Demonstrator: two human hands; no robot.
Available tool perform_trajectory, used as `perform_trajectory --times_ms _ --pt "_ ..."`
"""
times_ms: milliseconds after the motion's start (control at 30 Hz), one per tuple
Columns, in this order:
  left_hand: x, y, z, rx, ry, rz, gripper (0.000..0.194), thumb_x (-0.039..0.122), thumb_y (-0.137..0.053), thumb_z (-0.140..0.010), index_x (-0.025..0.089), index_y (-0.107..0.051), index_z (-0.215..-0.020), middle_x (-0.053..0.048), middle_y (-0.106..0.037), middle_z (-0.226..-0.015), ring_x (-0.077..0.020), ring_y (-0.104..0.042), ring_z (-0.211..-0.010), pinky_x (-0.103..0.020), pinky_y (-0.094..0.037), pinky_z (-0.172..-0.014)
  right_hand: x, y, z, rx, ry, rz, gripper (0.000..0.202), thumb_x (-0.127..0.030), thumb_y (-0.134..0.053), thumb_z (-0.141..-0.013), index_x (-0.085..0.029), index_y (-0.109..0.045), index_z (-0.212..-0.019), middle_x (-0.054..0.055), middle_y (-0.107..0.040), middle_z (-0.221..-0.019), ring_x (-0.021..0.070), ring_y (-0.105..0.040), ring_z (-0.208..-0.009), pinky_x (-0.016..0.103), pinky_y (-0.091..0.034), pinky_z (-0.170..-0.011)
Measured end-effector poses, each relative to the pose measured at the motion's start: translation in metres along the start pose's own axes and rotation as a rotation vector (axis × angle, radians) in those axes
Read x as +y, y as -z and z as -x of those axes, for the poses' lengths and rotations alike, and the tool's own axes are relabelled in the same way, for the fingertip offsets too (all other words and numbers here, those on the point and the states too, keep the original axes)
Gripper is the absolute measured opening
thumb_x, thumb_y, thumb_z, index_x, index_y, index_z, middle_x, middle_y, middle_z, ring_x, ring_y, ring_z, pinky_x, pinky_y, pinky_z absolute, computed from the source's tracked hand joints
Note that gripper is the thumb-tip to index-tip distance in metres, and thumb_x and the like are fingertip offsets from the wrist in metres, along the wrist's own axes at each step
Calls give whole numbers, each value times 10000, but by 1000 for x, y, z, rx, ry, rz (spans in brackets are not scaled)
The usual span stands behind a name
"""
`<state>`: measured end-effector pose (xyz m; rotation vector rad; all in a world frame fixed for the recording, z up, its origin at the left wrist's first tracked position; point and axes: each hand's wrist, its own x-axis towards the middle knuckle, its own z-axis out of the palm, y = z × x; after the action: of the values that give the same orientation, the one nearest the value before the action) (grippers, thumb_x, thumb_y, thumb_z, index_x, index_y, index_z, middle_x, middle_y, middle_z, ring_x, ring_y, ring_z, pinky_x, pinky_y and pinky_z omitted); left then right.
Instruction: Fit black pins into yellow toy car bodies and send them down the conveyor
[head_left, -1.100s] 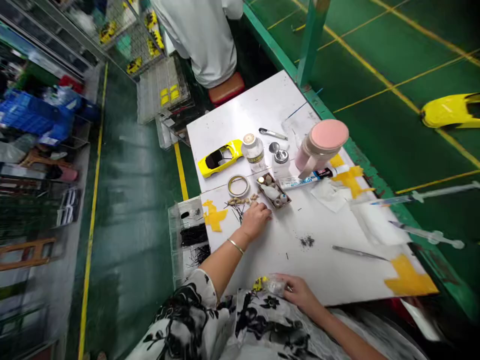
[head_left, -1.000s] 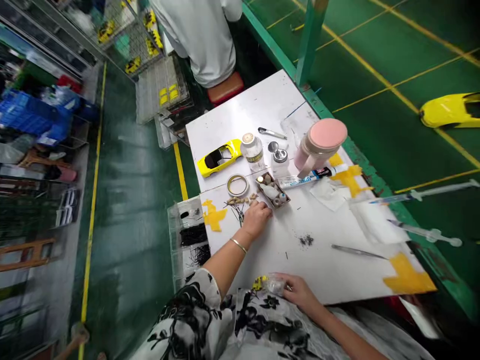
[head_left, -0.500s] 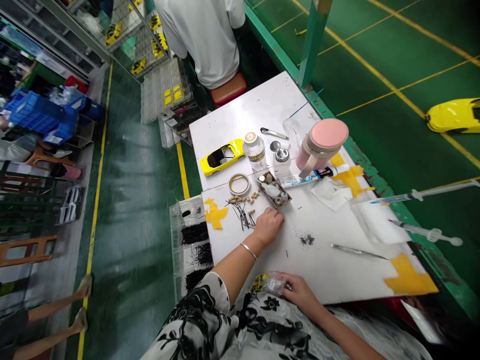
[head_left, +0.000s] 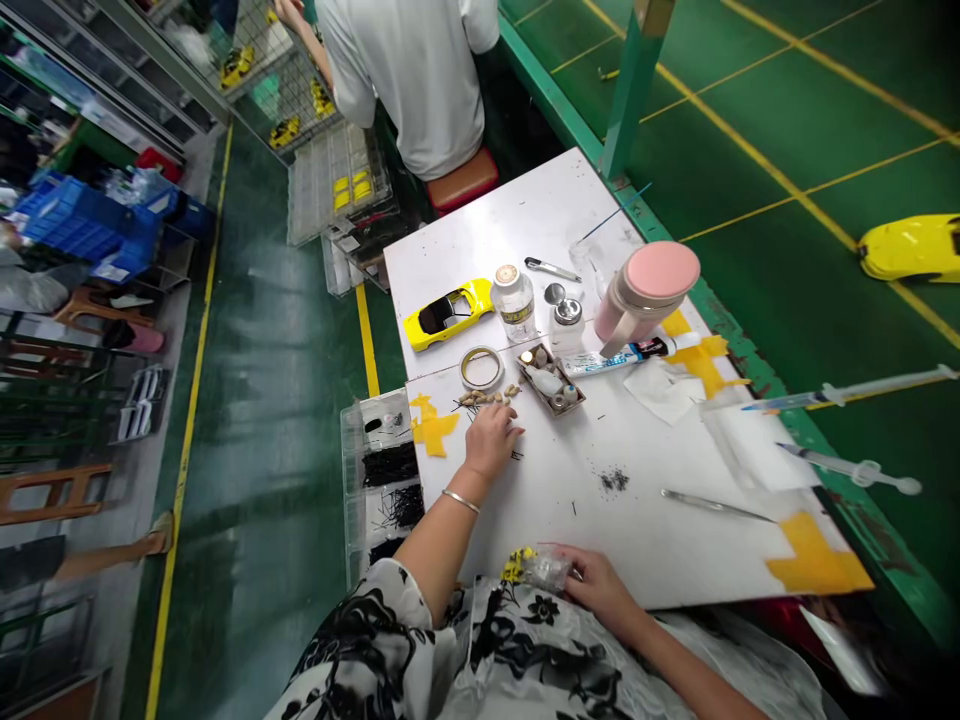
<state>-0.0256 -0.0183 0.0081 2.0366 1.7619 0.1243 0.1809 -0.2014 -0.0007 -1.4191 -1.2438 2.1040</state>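
My left hand [head_left: 491, 442], with a silver bangle at the wrist, lies palm down on the white table over thin black sticks [head_left: 517, 456], most of them hidden beneath it. Its visible fingers are slightly apart, and nothing shows between them. Just beyond its knuckles are several small tan pieces [head_left: 491, 397] and a roll of tape [head_left: 481, 369]. At the table's near edge my right hand [head_left: 600, 588] is closed on a clear plastic bag [head_left: 551, 570] with small yellow parts [head_left: 517, 563] at its left end.
A small box of bottles [head_left: 551, 382], a yellow model car body [head_left: 448, 314], a glass jar [head_left: 514, 305] and a pink mug [head_left: 649, 290] stand farther back. Tweezers [head_left: 716, 504], black specks [head_left: 614, 481] and syringes [head_left: 847, 465] are rightward. A compartment tray [head_left: 356, 500] adjoins the left edge. A person [head_left: 412, 80] sits ahead.
My left hand has moved left, from beside the box of bottles to over the black sticks. My right hand stays at the bag. The seated person's arm now reaches toward the rack.
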Motion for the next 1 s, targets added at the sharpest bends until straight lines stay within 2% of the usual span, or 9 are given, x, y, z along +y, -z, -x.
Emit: perform_trajectory --times_ms 167,333,467,567,700,833,900,1000 --pt "-17 8 -3 4 44 4 101 254 -668 -966 154 -675 -970 -53 -672 -1009 -213 -629 -1030 -400 -531 -920 -1 0 1 -8 -20 -10 334 -314 -587 -781 -165 -839 -941 110 -782 -1181 243 -711 -794 336 -564 -741" --pt "-19 9 -26 43 79 72 111 267 -652 -975 160 -682 -982 -62 -675 -1039 -226 -619 -1078 -417 -517 -953 -2 0 1 -10 -61 -31 360 -317 -592 -752 -164 -829 -975 100 -790 -1114 173 -622 -605 302 -512 -618" --pt "-18 14 -34 125 148 182 127 286 -637 -983 168 -685 -990 -72 -681 -1043 -234 -607 -1089 -408 -497 -962 -5 -1 1 -12 -102 -85 367 -326 -598 -724 -158 -809 -973 67 -777 -860 154 -557 -536 278 -444 -545" --pt "-17 17 -25 184 208 299 160 303 -607 -1001 159 -676 -992 -71 -680 -1045 -226 -614 -1069 -422 -492 -980 -14 -4 2 -41 -136 -166 391 -373 -591 -718 -152 -775 -983 15 -669 -632 137 -488 -473 250 -366 -481" --pt "-15 20 11 151 257 517 270 407 -632 -989 153 -661 -906 -40 -669 -923 -188 -637 -905 -401 -528 -902 -46 -8 3 -133 -113 -269 329 -419 -614 -730 -164 -708 -914 -20 -570 -558 116 -457 -465 232 -355 -472" --pt "-20 24 52 61 343 792 435 580 -631 -949 151 -665 -882 -47 -680 -870 -182 -650 -833 -358 -548 -786 -101 -8 -10 -198 -17 -281 286 -406 -629 -785 -174 -683 -944 -10 -604 -606 115 -501 -497 236 -436 -501" --pt "-25 28 64 14 403 944 582 721 -561 -920 152 -680 -930 -77 -708 -885 -199 -671 -819 -345 -555 -723 -128 -4 -25 -177 62 -250 281 -369 -637 -786 -175 -694 -981 18 -670 -719 116 -538 -550 241 -476 -535" --pt "-31 35 64 -34 464 1148 809 893 -384 -868 159 -692 -1010 -119 -730 -900 -228 -706 -801 -354 -573 -693 -153 7 -56 -60 191 -171 363 -368 -645 -770 -189 -705 -1081 71 -725 -1060 140 -605 -698 259 -528 -593"
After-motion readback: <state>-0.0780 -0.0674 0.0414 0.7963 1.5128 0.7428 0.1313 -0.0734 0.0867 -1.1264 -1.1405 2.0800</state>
